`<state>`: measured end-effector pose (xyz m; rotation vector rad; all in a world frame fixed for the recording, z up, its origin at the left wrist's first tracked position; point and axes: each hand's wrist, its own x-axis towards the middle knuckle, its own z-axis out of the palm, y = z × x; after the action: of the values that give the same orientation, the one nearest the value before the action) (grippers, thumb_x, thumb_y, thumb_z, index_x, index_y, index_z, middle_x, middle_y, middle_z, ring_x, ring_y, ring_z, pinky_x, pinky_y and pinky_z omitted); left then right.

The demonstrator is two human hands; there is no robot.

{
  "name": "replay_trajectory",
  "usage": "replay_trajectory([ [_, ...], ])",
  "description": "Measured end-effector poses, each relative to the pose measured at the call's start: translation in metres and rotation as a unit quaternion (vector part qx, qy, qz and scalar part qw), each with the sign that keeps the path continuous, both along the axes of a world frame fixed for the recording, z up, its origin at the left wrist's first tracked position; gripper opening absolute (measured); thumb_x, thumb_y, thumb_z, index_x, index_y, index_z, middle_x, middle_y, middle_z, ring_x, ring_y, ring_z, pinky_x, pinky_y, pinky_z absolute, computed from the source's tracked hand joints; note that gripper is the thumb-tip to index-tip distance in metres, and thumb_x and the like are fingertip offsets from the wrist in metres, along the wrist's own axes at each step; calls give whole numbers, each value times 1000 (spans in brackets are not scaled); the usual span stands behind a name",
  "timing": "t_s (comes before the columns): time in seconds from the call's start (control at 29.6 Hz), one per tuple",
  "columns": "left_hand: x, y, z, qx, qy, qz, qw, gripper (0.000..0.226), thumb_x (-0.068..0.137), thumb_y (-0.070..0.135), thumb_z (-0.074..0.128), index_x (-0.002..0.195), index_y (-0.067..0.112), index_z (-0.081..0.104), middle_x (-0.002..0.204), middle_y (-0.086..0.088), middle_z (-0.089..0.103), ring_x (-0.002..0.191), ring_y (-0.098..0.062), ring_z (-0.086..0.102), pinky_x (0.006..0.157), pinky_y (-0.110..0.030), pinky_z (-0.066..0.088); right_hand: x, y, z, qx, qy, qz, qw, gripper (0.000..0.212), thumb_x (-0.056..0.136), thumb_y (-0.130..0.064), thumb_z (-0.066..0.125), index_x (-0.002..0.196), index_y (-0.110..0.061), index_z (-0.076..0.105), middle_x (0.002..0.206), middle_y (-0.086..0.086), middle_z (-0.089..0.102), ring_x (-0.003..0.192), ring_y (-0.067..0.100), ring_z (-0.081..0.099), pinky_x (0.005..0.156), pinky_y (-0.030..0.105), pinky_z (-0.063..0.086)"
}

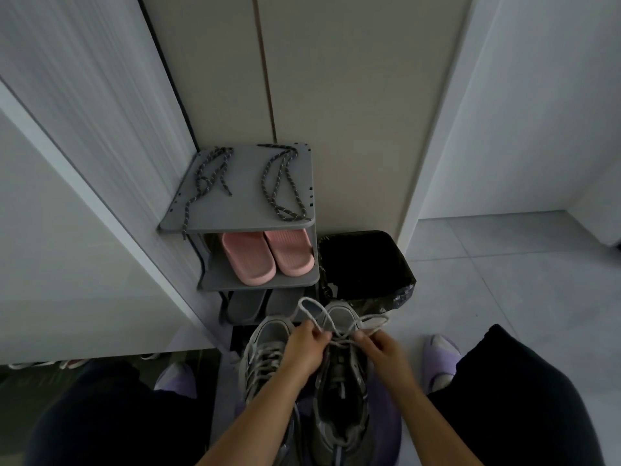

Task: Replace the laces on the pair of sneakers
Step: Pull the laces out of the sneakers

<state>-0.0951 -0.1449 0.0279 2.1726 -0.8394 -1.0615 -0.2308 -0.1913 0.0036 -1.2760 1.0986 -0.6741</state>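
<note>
The right sneaker lies lengthwise, toe toward the shoe rack; fingers of left hand and right hand pinch its white lace.

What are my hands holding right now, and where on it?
The white lace: the left hand and the right hand each pinch a strand of it near the toe-end eyelets of the sneaker on the right.

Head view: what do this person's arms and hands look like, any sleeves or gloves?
The left hand and right hand wear no gloves. The left forearm and right forearm are bare down to the frame's edge, with no sleeves showing. No watch or bracelet shows at the wrists.
</note>
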Motion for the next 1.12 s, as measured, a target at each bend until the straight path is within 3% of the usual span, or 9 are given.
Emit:
replay_trajectory([
  [0.1, 1, -1, 5, -30, -47, -11, 998, 19, 92, 21, 52, 80, 6, 55, 83, -8, 60, 78, -21, 57, 67, -24, 41, 0, -3, -3, -12, 39, -15, 999, 20, 88, -2, 58, 69, -8, 61, 62, -3, 61, 48, -10, 52, 52, 4, 40],
  [0.2, 24, -2, 23, -92, -99, 29, 990, 35, 92, 17, 52, 60, 14, 40, 59, 1, 44, 54, -11, 41, 47, -13, 30, -8, -11, -3, 23, -7, -147, 989, 28, 91, -3, 54, 63, -7, 55, 55, 5, 51, 42, 0, 45, 45, 10, 36],
  [0.34, 57, 0, 34, -163, -18, 157, 974, 28, 92, 22, 51, 66, 12, 50, 64, -4, 52, 61, -18, 49, 60, -28, 37, -16, -20, -2, 75, -87, -210, 971, 28, 94, -7, 49, 67, -7, 56, 56, 6, 47, 45, 7, 42, 43, 13, 37],
  [0.44, 32, 2, 20, -100, 58, 69, 991, 19, 92, 20, 51, 74, 16, 56, 71, -2, 60, 58, -12, 53, 54, -24, 39, -6, -13, -8, 72, -29, -99, 992, 23, 90, -5, 55, 67, -8, 58, 56, 2, 54, 51, 9, 46, 46, 11, 40],
  [0.57, 5, 1, -6, -59, -22, -16, 998, 14, 88, 23, 59, 76, 14, 58, 80, -10, 63, 76, -19, 57, 67, -24, 38, -4, -5, -13, 73, 8, -58, 996, 19, 87, -3, 60, 67, -3, 62, 52, 0, 57, 45, 2, 50, 45, 12, 41],
  [0.68, 8, -1, 1, -77, -43, 3, 996, 24, 88, 21, 58, 67, 13, 51, 65, -4, 54, 63, -13, 49, 55, -19, 34, -7, -7, -12, 79, 9, -61, 995, 18, 90, -7, 57, 75, 3, 58, 62, 12, 55, 54, 14, 49, 45, 13, 41],
  [0.81, 35, -4, 43, -229, 46, 189, 954, 22, 92, 17, 51, 71, 18, 56, 77, -1, 64, 70, -12, 54, 63, -23, 39, -6, -8, -11, 122, -56, -126, 983, 24, 93, -1, 49, 69, -1, 50, 61, 11, 56, 44, 7, 58, 44, 14, 48],
  [0.91, 46, -4, 57, -320, 143, 233, 907, 19, 95, 17, 46, 77, 18, 53, 74, -6, 65, 73, -15, 61, 68, -23, 47, -4, -7, -10, 120, -57, -111, 985, 24, 93, -1, 48, 69, -2, 52, 61, 12, 57, 40, 2, 56, 44, 13, 47],
  [1.12, -1, 7, -11, -119, 28, 42, 992, 13, 92, 15, 52, 93, 11, 65, 96, -4, 67, 95, -19, 61, 70, -21, 39, -4, -4, -16, 73, -9, -37, 997, 19, 86, 3, 58, 73, -10, 60, 68, 5, 61, 65, 16, 55, 62, 21, 47],
])
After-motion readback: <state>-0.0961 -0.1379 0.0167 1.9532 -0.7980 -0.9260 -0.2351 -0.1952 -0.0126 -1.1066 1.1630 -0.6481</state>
